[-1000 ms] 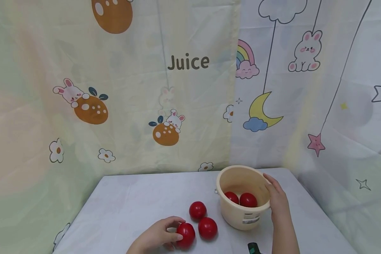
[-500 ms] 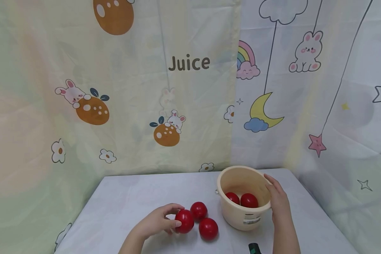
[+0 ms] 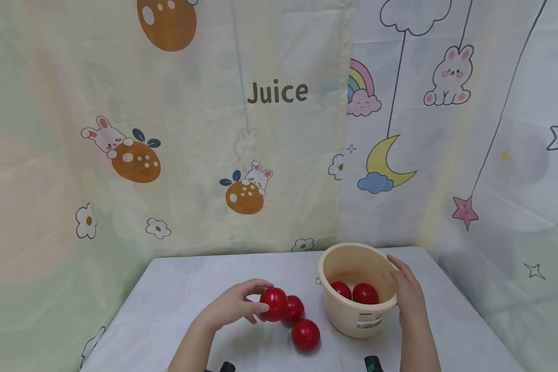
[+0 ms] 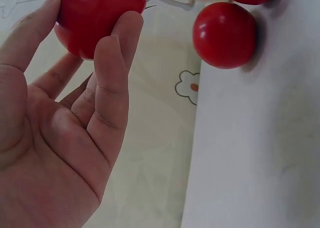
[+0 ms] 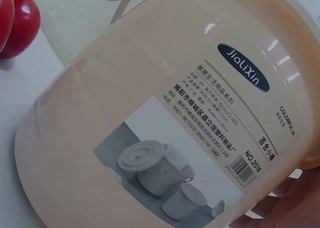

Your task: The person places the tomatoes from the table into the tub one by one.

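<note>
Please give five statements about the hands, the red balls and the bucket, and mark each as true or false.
1. The left hand holds a red ball. True.
2. The right hand holds the beige bucket. True.
3. Three red balls show inside the bucket. False: only two red balls show there.
4. The bucket's top is closed. False: it is open.
5. The label on the bucket bears the name JiaLiXin. True.

Head view: pale fabric backdrop [image 3: 190, 93], brown "Juice" lettering [image 3: 278, 92] at 12 o'clock, pink five-pointed star print [image 3: 465, 211] at 3; flat white table [image 3: 181, 284] at 6.
</note>
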Demonstrator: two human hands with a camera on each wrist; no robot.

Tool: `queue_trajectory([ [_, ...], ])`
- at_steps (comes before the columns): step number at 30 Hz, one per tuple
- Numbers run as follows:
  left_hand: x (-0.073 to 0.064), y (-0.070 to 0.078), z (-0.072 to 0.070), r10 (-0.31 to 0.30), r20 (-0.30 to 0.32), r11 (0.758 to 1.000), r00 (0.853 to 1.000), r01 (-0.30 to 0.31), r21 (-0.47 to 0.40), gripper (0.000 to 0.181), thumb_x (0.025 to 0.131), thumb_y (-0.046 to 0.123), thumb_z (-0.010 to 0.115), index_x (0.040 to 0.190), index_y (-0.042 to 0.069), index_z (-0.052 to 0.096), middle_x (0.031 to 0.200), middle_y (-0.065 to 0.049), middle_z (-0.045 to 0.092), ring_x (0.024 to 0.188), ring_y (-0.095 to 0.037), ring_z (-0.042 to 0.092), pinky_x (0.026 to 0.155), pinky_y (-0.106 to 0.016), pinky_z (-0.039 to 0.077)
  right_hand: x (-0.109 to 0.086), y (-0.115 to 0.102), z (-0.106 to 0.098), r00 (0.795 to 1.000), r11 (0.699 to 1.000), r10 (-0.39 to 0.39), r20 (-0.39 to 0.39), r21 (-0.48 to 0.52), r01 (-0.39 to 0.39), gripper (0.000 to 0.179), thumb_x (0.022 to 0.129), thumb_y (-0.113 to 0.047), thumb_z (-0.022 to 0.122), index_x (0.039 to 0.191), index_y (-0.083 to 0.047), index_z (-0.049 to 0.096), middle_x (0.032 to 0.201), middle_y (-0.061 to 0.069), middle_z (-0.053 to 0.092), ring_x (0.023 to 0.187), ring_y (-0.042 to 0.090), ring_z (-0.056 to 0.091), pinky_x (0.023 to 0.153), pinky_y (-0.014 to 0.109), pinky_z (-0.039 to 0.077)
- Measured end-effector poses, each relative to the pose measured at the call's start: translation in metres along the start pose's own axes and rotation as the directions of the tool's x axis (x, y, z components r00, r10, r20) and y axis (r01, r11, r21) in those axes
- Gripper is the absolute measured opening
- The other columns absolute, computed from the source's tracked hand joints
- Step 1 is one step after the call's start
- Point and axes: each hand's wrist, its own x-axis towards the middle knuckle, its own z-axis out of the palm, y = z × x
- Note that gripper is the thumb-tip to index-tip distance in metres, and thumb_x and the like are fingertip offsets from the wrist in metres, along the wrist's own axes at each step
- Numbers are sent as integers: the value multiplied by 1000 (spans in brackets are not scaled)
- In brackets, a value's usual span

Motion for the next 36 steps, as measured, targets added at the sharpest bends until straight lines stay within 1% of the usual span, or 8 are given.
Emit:
queue_trajectory([
  [3,4,7,-3,11,1,1000,1000,-11,12,44,86,32,75,127,32,60,130,-6,61,95,-25,69,72,-40,61,0,0,0,1000,1000,0,1,3,0,55,103,-54,28,154,-34,31,164,9,24,148,42,25,112,65,31],
  [9,10,19,-5,23,-8,1000,1000,-23,21,46,86,34,75,128,31,60,131,-6,61,93,-26,71,72,-40,61,1,-1,0,1000,1000,4,0,-1,-4,57,103,-55,29,155,-33,30,164,10,24,148,42,25,111,64,31],
  [16,18,30,-7,30,-9,999,1000,-29,40,51,82,37,79,128,32,59,131,-5,60,95,-24,70,72,-40,60,1,-1,1,1000,1000,5,0,1,-5,56,102,-55,30,155,-33,31,164,10,24,148,42,25,111,64,31],
  [21,26,39,-7,49,-7,998,999,-49,47,50,82,38,78,128,33,59,130,-3,61,95,-24,70,72,-40,60,1,-1,0,1000,1000,7,6,2,-7,56,102,-55,29,155,-33,30,164,9,23,149,42,24,112,65,30],
  [28,39,60,-3,71,-2,996,997,-71,49,52,81,40,79,129,35,59,129,0,61,94,-22,71,72,-40,60,1,0,0,1000,1000,9,-2,-1,-9,56,103,-55,28,154,-34,31,164,9,25,148,42,25,111,66,30],
  [32,50,73,0,87,17,995,996,-88,52,52,81,40,79,129,36,58,128,0,61,90,-24,72,73,-40,60,2,0,0,1000,1000,9,5,-3,-9,56,102,-55,28,155,-34,30,164,10,24,148,43,25,111,66,30],
  [36,61,85,4,93,40,993,995,-95,63,49,82,40,78,127,39,58,128,2,61,90,-23,72,75,-40,60,2,1,0,1000,1000,7,7,1,-7,56,103,-55,28,154,-35,31,164,10,24,149,42,25,112,66,30],
])
